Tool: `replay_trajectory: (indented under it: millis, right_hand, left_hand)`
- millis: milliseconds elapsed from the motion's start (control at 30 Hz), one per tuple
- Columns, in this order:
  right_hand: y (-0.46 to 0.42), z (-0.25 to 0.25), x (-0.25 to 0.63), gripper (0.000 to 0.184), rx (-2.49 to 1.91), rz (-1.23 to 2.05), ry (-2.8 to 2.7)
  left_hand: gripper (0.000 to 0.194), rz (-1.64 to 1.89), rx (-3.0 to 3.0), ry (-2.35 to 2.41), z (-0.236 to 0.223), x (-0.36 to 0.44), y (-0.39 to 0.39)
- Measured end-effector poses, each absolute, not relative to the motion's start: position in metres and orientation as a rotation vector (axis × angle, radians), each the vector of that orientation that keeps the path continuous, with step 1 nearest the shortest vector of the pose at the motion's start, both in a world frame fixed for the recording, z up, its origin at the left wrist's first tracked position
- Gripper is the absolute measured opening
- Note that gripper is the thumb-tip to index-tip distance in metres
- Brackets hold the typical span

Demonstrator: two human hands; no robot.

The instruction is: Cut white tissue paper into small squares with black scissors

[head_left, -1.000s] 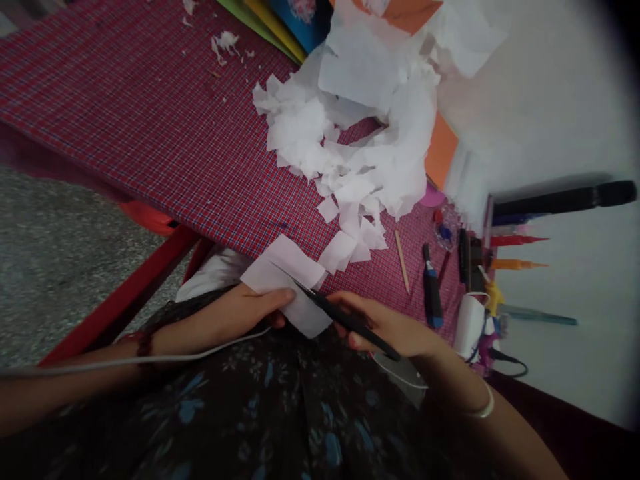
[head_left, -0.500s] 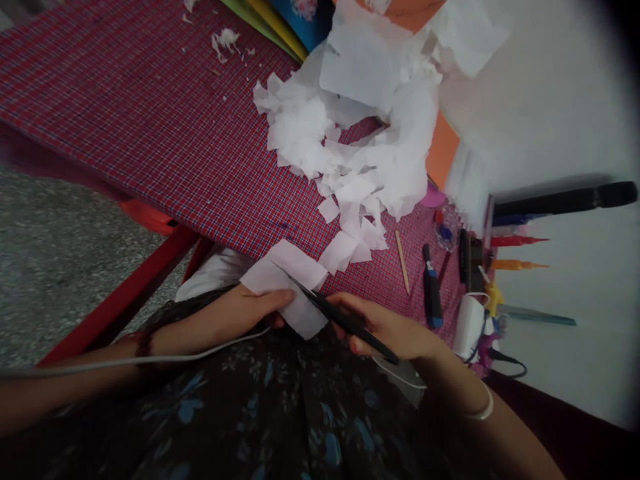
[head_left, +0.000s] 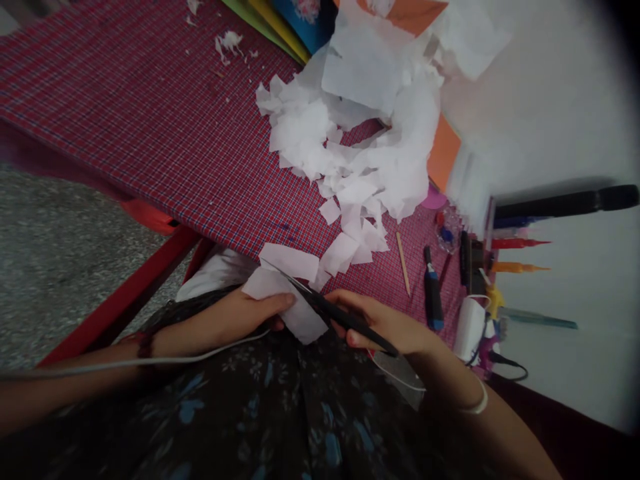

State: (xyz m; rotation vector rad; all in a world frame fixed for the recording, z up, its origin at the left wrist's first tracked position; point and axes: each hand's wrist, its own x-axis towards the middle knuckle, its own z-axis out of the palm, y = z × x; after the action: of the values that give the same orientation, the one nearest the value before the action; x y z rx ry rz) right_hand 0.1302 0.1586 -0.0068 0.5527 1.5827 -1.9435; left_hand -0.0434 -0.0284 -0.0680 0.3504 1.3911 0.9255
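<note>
My left hand (head_left: 264, 308) pinches a piece of thin white paper (head_left: 305, 322) over my lap, thumb on top and fingers underneath. Black scissors (head_left: 325, 307) are in my right hand (head_left: 377, 320), their blades lying along the paper's upper edge and pointing up and left. Just beyond the blades lies a strip of white paper (head_left: 293, 260), apart from the held piece along most of its length. Small cut paper pieces (head_left: 350, 247) lie on the table close to the strip, joining a large heap of white paper (head_left: 305, 130).
The red checked tablecloth (head_left: 150, 127) carries a wooden stick (head_left: 403, 263), a blue-black tool (head_left: 433, 290) and coloured folders (head_left: 273, 27). Orange sheets (head_left: 444, 152) sit by the wall. A white cable (head_left: 150, 361) crosses my left forearm. A red chair frame (head_left: 125, 293) stands left.
The scissors have cut through the paper, and a strip has come away above the blades, shifting slightly upward. Both hands stay nearly in place.
</note>
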Motion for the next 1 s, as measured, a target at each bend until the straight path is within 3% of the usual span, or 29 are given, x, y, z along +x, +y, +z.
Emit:
replay_trajectory:
  millis: [267,600,800,1000]
  right_hand:
    - [0.164,-0.005,0.136,0.064,0.503,-2.002,1.609]
    - [0.168,0.003,0.108,0.073,0.35,-2.026,1.779]
    - [0.185,0.018,0.093,0.066,0.401,-1.585,2.441]
    - [0.213,0.013,0.102,0.076,0.732,-1.274,2.911]
  left_hand:
    - [0.027,1.29,0.215,1.29,-0.059,-0.063,-0.029]
    - [0.022,1.412,0.171,1.298,-0.028,-0.094,-0.019]
    - [0.028,1.387,0.493,1.335,-0.005,-0.131,0.028]
    - [0.024,1.419,0.777,1.281,0.01,-0.142,0.106]
